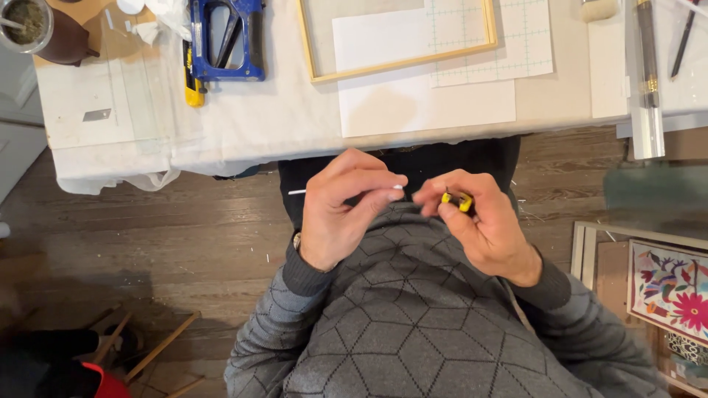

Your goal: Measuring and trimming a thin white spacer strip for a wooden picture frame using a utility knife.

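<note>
Thin white stick (346,190) pinched in left hand (346,210), long axis near horizontal, one tip toward right hand (479,221), other tip poking out past left knuckles. Small yellow-black tool (458,200) gripped in closed right fingers, just beside stick tip, not touching. Both hands over grey sweater (413,317), below white-covered table (243,125); wooden frame (398,65) beyond hands.
</note>
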